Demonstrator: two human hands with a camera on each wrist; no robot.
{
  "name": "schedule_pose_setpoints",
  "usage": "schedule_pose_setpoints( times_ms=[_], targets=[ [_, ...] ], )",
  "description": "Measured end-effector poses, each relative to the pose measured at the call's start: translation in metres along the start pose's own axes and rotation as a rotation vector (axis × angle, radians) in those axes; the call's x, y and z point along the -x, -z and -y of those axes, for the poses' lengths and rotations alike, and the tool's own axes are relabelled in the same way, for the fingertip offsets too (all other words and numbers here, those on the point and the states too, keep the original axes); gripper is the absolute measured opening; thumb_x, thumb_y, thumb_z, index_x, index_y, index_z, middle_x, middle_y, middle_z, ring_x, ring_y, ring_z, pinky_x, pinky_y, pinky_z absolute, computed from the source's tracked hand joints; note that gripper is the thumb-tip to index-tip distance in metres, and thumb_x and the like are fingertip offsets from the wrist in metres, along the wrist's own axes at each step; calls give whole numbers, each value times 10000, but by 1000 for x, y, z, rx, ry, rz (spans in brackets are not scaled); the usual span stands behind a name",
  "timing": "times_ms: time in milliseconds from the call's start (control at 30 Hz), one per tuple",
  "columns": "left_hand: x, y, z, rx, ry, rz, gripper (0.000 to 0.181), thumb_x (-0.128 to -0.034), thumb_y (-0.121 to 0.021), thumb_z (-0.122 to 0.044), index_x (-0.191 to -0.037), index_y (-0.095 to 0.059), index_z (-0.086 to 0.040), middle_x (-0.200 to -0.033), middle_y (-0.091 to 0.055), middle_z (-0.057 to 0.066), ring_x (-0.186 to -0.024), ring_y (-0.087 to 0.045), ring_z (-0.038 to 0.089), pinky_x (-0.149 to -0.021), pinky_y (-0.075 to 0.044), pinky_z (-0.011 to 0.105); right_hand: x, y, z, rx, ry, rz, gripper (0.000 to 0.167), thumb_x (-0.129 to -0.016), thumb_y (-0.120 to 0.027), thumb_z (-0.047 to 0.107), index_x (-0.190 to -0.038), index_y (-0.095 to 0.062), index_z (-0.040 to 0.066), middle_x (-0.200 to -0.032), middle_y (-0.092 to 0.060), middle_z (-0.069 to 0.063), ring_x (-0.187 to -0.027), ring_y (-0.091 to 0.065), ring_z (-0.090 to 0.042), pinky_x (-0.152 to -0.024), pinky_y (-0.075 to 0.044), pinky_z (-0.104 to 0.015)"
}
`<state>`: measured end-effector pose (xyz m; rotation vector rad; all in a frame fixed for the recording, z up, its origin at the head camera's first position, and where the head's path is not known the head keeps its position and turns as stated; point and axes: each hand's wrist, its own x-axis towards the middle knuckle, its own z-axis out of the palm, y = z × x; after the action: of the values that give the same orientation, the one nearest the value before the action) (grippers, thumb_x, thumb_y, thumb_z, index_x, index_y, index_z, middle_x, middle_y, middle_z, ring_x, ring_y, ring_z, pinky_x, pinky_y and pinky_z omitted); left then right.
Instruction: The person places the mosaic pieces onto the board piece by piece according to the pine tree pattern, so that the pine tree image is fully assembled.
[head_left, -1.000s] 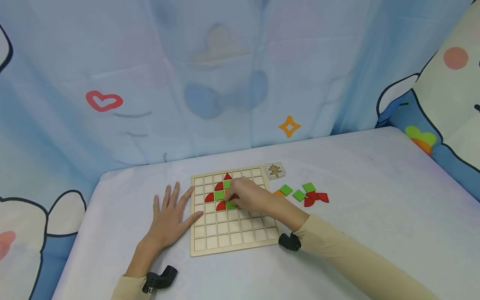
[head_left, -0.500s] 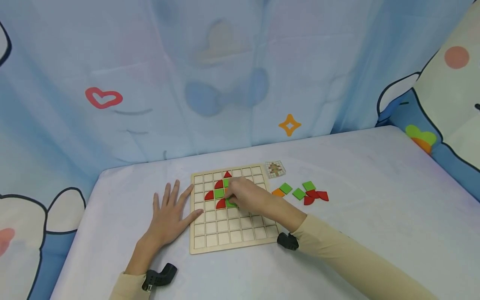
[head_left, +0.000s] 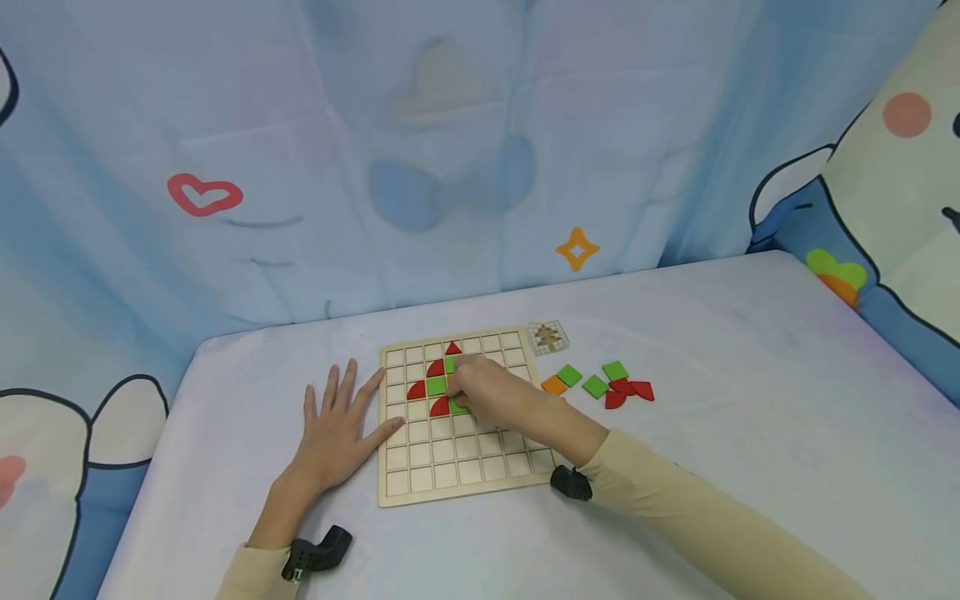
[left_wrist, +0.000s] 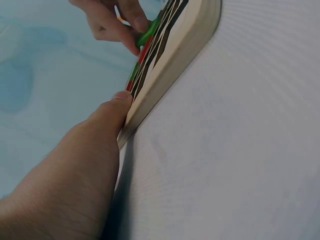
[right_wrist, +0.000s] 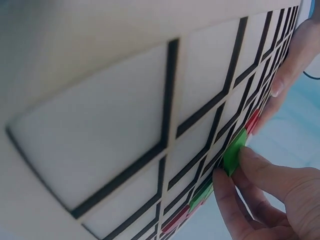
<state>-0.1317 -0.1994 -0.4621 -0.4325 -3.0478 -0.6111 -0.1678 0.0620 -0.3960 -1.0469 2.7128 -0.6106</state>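
A pale wooden grid board (head_left: 468, 471) lies on the table in the head view. My left hand (head_left: 326, 442) spreads its fingers at the board's left side, with thumb and index fingertips touching its edge. Over the board's upper middle, my right hand (head_left: 498, 396) pinches a green square tile (right_wrist: 233, 155) between thumb and finger. The left wrist view has that tile tilted at the board's surface. Red quarter-round tiles (head_left: 416, 389), a red triangle tile (head_left: 453, 348) and a green tile (head_left: 437, 386) sit in grid cells. My right fingers hide some cells.
Right of the board lie loose green tiles (head_left: 596, 386), several red tiles (head_left: 642, 390) and an orange tile (head_left: 554, 385). A small pattern card (head_left: 548, 337) rests by the board's upper right corner. A printed blue curtain (head_left: 450, 250) hangs behind the table (head_left: 750, 400).
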Motion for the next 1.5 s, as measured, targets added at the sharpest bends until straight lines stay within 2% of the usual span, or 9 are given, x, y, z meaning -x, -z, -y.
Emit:
schedule_pose_setpoints(
  times_ms=[267, 567, 800, 1100, 1300, 1400, 1500],
  targets=[
    [0, -1, 0, 3, -4, -3, 843, -977, -616, -576, -1663, -313, -189, -1724, -118, 250, -1585, -23, 492, -1184, 43, 758, 1, 0, 2, -7, -17, -5, 167, -903, -768, -57, -1065, -806, -49, -911, -658, -109, -897, -660, -218, -733, -561, -200],
    [1, -1, 0, -1, -4, -5, 840, -978, -612, -578, -1665, -309, -202, -1727, -118, 240, -1586, -25, 487, -1185, 40, 757, 2, -2, 1, 39, 32, -34, 121, -902, -768, -65, -1009, -820, -39, -867, -652, -87, -867, -656, -200, -726, -562, -211],
    [1, 0, 0, -9, -1, 3, 845, -979, -605, -587, -1667, -303, -199, -1727, -114, 242, -1585, -26, 490, -1184, 34, 759, 2, 0, 1, 78, 49, -27, 86, -924, -756, -44, -967, -827, -21, -860, -659, -79, -846, -644, -183, -717, -555, -208],
    [0, 0, 0, 2, -3, 0, 844, -978, -611, -587, -1667, -302, -210, -1730, -113, 234, -1588, -20, 483, -1185, 47, 755, 1, 1, 3, 87, 54, -44, 177, -928, -702, -112, -844, -809, 1, -815, -669, -68, -798, -624, -177, -690, -535, -238],
    [1, 0, -1, 2, 2, -7, 843, -973, -617, -585, -1661, -321, -198, -1725, -128, 242, -1584, -31, 494, -1183, 43, 758, 8, 3, -5, -12, 66, -24, 110, -928, -737, -63, -955, -822, 2, -895, -705, -70, -839, -630, -190, -744, -537, -236],
    [1, 0, -1, -2, 10, 4, 851, -970, -617, -586, -1664, -310, -200, -1729, -113, 235, -1587, -18, 486, -1186, 48, 755, 17, 9, -11, -93, 84, 19, 174, -931, -716, -71, -1070, -807, -21, -1033, -765, -98, -882, -676, -187, -801, -561, -252],
    [1, 1, -1, -7, 10, 3, 851, -971, -615, -583, -1665, -306, -199, -1730, -108, 234, -1587, -16, 485, -1186, 46, 755, 29, 17, -17, -134, 117, 63, 226, -937, -711, -54, -1147, -787, -19, -1140, -777, -108, -1004, -732, -211, -894, -587, -306]
  ],
)
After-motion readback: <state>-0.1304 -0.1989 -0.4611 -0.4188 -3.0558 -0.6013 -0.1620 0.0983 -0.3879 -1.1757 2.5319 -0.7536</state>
